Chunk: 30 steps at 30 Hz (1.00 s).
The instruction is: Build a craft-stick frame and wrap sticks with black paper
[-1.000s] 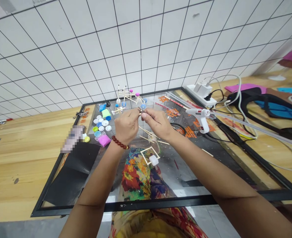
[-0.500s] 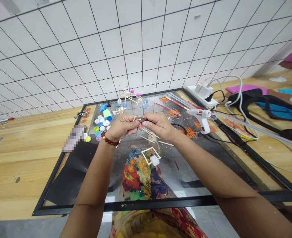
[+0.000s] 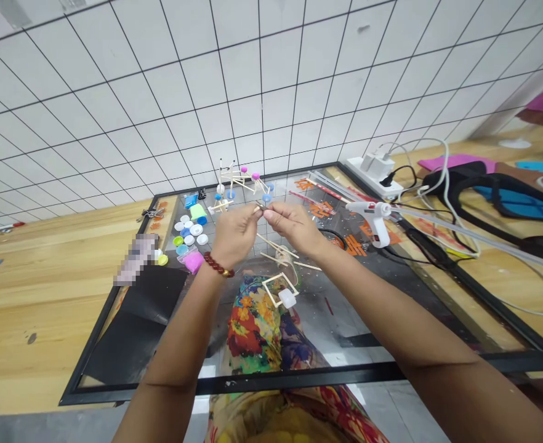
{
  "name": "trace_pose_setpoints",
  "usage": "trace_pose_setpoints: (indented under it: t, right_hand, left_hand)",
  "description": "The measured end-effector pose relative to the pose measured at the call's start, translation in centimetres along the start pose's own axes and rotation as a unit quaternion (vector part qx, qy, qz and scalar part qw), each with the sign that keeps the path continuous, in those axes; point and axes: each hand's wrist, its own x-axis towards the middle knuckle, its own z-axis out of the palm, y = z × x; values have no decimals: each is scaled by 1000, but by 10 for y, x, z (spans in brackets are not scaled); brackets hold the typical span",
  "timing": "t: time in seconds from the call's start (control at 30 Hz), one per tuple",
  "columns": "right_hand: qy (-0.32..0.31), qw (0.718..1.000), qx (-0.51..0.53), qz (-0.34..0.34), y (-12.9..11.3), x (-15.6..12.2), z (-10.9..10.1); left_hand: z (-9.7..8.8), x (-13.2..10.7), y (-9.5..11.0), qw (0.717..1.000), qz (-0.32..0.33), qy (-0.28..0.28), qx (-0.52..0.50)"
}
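Observation:
Above the middle of the glass sheet (image 3: 308, 326), my two hands meet fingertip to fingertip. My left hand (image 3: 237, 232), with a bead bracelet (image 3: 218, 264) at the wrist, pinches a thin pale wooden stick (image 3: 256, 209), mostly hidden by the fingers. In my right hand (image 3: 294, 226) is a small dark blade-like tool (image 3: 261, 205), its tip against the stick; its exact kind is too small to make out. Nearer me lie loose wooden sticks (image 3: 306, 266) and a square stick frame (image 3: 271, 294) with a white block (image 3: 287, 298) at its corner.
A stick model (image 3: 237, 181) with coloured discs stands by the tiled wall. Left are bottle caps (image 3: 196, 229), a pink clay packet (image 3: 193, 261), a black sheet (image 3: 128, 347) and a blurred phone-like object (image 3: 137, 258). Right are a glue gun (image 3: 375, 221), cables and a power strip (image 3: 377, 175).
Both hands have moved slightly up and away from me. My left hand has turned, its back now showing more, and the pink packet has come into fuller view.

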Motion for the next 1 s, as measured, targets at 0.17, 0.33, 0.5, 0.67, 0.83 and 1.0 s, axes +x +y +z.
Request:
trace_pose_setpoints:
  t: [0.17,0.33,0.5,0.67,0.83,1.0]
  right_hand:
    - [-58,994,-83,-40,-4,1,-12]
    - [-88,989,-92,-79,-4,0,-16]
    - [-126,985,-51,-108,-14,-4,-16]
    - [-129,987,-15,-92,-16,-3,-19]
    - [-65,997,-31,-39,-6,1,-19]
    - [5,999,-51,-15,-5,1,-9]
  left_hand:
    - [-23,6,3,985,-54,-108,-121]
    - [-32,5,2,955,-105,-167,-223]
    - [-23,0,-9,835,-181,-235,-464]
    - [-11,1,-9,772,-206,-267,-539]
    - [-10,4,2,963,-92,-102,-231]
    - [2,-1,8,992,-10,31,121]
